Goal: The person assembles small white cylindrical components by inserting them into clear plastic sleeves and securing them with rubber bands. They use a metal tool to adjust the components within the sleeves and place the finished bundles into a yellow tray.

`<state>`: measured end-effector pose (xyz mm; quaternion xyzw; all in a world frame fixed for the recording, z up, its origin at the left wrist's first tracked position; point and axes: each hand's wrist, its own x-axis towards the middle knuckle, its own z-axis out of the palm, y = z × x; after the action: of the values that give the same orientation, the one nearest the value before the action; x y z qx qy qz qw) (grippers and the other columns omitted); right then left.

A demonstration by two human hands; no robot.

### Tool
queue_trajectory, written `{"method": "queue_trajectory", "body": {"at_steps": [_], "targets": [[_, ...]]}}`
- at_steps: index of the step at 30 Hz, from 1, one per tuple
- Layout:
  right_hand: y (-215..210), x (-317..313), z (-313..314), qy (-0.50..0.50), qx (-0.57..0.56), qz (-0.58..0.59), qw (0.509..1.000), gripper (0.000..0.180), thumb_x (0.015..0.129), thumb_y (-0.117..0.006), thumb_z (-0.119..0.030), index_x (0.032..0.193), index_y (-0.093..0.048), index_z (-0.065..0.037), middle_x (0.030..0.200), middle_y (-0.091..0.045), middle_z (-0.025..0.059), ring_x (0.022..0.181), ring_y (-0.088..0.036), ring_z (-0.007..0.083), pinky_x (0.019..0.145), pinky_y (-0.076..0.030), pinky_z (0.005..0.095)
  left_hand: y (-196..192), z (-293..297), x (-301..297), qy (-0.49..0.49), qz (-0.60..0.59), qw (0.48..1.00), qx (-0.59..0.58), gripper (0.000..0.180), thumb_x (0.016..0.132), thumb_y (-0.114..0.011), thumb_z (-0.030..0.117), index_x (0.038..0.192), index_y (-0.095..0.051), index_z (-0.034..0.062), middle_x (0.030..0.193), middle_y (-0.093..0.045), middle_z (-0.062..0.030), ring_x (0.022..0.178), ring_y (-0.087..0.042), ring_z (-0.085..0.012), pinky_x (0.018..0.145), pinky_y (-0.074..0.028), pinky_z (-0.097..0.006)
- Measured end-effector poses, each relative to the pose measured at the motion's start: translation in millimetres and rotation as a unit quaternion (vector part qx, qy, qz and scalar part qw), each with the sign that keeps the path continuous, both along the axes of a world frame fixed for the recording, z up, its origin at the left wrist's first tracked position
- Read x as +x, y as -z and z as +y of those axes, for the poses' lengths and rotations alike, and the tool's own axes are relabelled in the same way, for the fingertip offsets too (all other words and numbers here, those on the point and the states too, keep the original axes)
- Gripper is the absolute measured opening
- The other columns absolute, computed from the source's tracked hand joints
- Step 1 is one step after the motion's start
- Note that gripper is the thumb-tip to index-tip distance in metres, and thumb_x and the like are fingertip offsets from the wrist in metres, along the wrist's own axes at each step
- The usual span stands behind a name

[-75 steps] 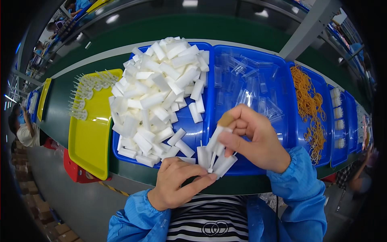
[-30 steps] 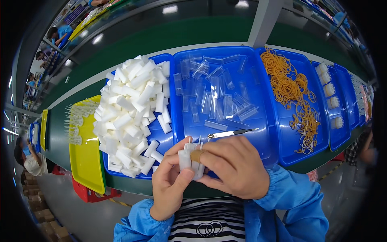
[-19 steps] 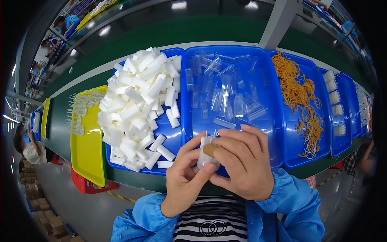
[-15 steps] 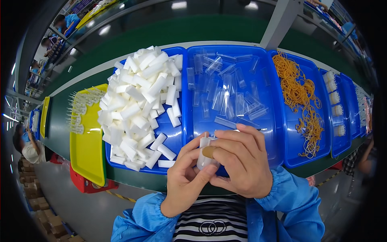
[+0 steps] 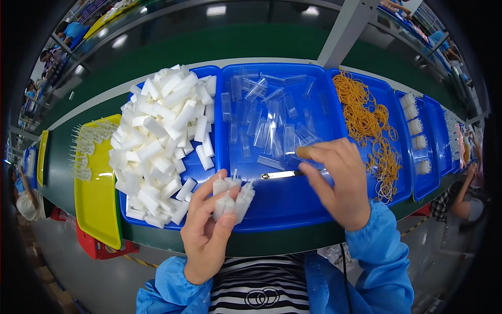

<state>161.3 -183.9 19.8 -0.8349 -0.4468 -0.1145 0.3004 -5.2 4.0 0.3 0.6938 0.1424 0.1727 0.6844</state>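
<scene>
My left hand (image 5: 204, 230) is closed around a cluster of white plastic pieces (image 5: 232, 201) with thin prongs pointing up, held over the front edge of the middle blue tray (image 5: 282, 204). Its fingers hide part of the cluster. My right hand (image 5: 337, 183) is over the right side of that tray, thumb and index finger apart, with nothing visible between them. A tan finger cot (image 5: 302, 152) covers the index fingertip, close to several clear plastic tubes (image 5: 272, 125). A slim metal tool (image 5: 280, 175) lies in the tray and passes behind my right thumb.
White foam blocks (image 5: 157, 141) are heaped in the left blue tray. A yellow tray (image 5: 97, 209) with white pronged pieces (image 5: 86, 149) stands farther left. Orange rubber bands (image 5: 361, 110) fill part of a tray at right, beside white bundles (image 5: 415, 125). A metal post (image 5: 345, 31) rises behind.
My hands, together before, have separated. The left keeps the white cluster and has moved left; the right has let go and moved over the tubes. The metal tool is uncovered. The view has shifted slightly.
</scene>
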Motion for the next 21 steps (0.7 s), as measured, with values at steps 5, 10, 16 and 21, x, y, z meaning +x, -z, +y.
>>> {"method": "queue_trajectory", "body": {"at_steps": [5,10,16,21], "targets": [[18,4,-1,0.012,-0.125,-0.002,0.992,0.025,0.074,-0.077,-0.013,0.097,-0.068,-0.009,0.092,-0.064,0.0046,0.084,-0.06,0.0227,0.074,-0.043,0.0359,-2,5,4,0.086,0.001,0.991,0.099,0.035,0.091,-0.063,0.004,0.126,-0.063,-0.001,0.141,-0.047,-0.0217,0.126,-0.052,-0.0299,0.103,-0.043,-0.037],[13,4,1,-0.007,-0.138,0.066,0.988,0.029,0.073,-0.077,-0.011,0.1,-0.066,-0.007,0.091,-0.064,0.0067,0.085,-0.061,0.0235,0.076,-0.046,0.0367,-3,6,2,0.087,0.01,0.991,0.096,0.034,0.091,-0.064,0.005,0.125,-0.064,-0.0001,0.138,-0.051,-0.0222,0.124,-0.054,-0.0305,0.102,-0.044,-0.037],[-3,-13,11,0.0,0.205,0.512,0.834,0.028,0.083,-0.075,-0.003,0.107,-0.06,-0.001,0.097,-0.066,0.0082,0.088,-0.064,0.0129,0.075,-0.051,0.0276,1,4,5,0.113,0.012,0.99,0.078,0.032,0.091,-0.065,0.004,0.123,-0.065,0.0,0.137,-0.052,-0.0223,0.124,-0.055,-0.0302,0.102,-0.044,-0.037],[-7,-25,11,-0.037,0.267,0.574,0.773,0.026,0.084,-0.078,-0.006,0.101,-0.058,0.0,0.097,-0.066,0.009,0.086,-0.064,0.0113,0.075,-0.051,0.0244,-6,1,8,0.126,0.008,0.988,0.087,0.031,0.091,-0.065,0.004,0.122,-0.066,-0.0007,0.134,-0.055,-0.0222,0.122,-0.057,-0.031,0.102,-0.045,-0.038]]}}
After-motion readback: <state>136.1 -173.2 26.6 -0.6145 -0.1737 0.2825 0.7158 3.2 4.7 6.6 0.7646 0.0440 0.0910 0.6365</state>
